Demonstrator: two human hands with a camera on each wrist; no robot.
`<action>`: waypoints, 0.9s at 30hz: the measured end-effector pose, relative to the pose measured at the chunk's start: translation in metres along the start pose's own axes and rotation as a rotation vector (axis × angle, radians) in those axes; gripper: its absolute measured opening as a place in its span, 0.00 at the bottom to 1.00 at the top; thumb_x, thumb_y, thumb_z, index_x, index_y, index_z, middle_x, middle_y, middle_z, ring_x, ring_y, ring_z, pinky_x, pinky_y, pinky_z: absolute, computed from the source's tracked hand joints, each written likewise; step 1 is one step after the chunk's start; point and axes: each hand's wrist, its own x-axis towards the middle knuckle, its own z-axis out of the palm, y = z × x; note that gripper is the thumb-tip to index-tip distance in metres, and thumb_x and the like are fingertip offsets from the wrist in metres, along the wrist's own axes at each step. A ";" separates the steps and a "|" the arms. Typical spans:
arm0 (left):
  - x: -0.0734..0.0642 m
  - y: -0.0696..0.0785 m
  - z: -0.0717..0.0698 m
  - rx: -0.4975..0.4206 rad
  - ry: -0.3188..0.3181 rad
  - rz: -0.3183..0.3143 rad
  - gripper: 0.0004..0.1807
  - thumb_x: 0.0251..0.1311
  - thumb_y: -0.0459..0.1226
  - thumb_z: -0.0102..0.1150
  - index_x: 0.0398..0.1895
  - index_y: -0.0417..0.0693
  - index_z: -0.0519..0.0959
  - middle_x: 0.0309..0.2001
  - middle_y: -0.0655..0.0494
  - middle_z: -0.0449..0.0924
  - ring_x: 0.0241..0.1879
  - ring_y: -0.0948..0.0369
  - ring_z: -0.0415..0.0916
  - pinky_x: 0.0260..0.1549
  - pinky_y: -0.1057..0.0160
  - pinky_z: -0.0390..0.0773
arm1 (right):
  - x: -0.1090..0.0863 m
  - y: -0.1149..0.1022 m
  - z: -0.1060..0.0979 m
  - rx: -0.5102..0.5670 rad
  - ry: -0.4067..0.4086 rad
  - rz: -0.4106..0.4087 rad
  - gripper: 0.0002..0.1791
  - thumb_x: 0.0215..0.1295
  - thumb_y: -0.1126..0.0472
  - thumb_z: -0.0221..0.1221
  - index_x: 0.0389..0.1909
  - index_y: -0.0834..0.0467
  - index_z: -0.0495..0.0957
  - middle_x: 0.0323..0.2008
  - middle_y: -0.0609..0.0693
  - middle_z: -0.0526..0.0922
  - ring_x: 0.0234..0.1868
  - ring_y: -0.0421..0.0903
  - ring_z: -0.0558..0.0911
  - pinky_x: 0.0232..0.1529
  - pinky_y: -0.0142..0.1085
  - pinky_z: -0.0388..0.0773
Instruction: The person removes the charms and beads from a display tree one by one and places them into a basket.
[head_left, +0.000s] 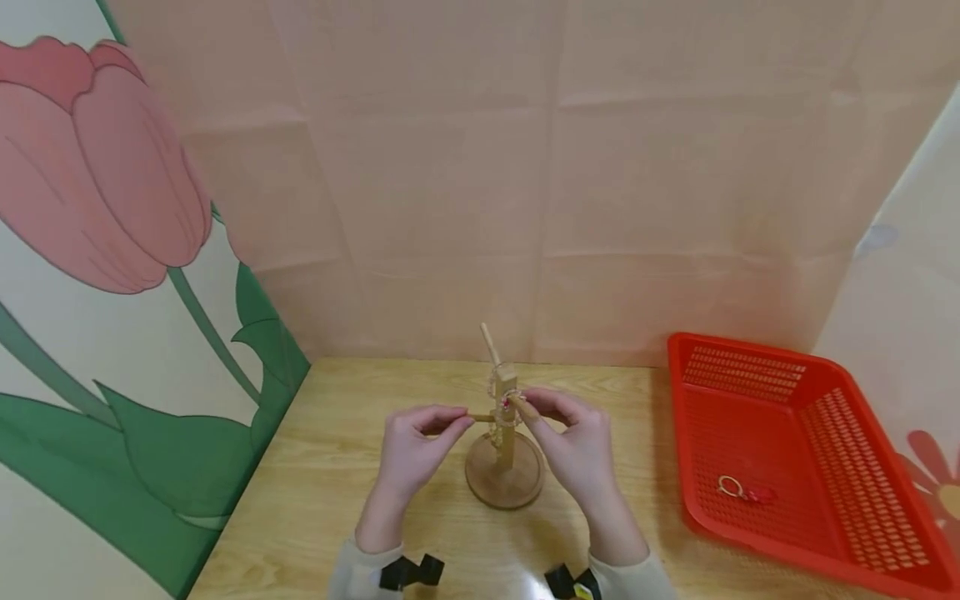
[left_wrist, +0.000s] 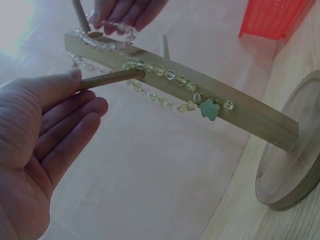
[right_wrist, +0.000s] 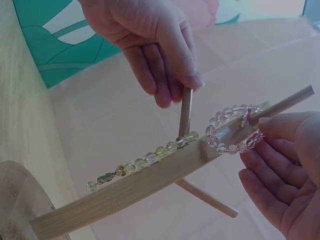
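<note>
A wooden peg stand, its post rising from a round base, stands on the table between both hands. My left hand pinches the end of a left-hand peg between thumb and index finger. Around that peg hangs a yellow-green bead bracelet with a green charm. My right hand pinches the edge of a clear pinkish bead bracelet, which encircles the right-hand peg against the post. More clear beads show near the top of the post; how they hang is unclear.
A red plastic basket stands at the right of the table. Inside it lies a gold ring with a pinkish-red piece attached. A beige sheet covers the back, and a tulip-patterned panel borders the left.
</note>
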 end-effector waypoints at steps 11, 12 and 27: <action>0.000 0.003 -0.002 0.032 0.002 0.004 0.05 0.61 0.28 0.78 0.38 0.42 0.92 0.37 0.56 0.92 0.33 0.63 0.90 0.36 0.64 0.90 | 0.000 -0.001 -0.002 0.014 -0.015 -0.011 0.08 0.62 0.70 0.76 0.41 0.58 0.92 0.40 0.46 0.93 0.37 0.43 0.91 0.44 0.26 0.86; 0.001 0.003 -0.001 0.030 0.002 0.010 0.04 0.61 0.28 0.78 0.38 0.42 0.92 0.36 0.55 0.92 0.33 0.63 0.90 0.35 0.64 0.90 | 0.001 -0.001 -0.002 0.006 -0.014 -0.010 0.08 0.62 0.70 0.76 0.41 0.58 0.92 0.40 0.46 0.93 0.37 0.43 0.91 0.44 0.26 0.85; 0.003 0.006 -0.004 0.056 0.011 0.003 0.04 0.61 0.28 0.77 0.38 0.42 0.92 0.36 0.53 0.92 0.32 0.62 0.90 0.35 0.65 0.90 | 0.003 -0.007 -0.002 0.038 -0.018 -0.042 0.10 0.63 0.70 0.75 0.42 0.55 0.93 0.39 0.44 0.93 0.37 0.42 0.91 0.43 0.25 0.85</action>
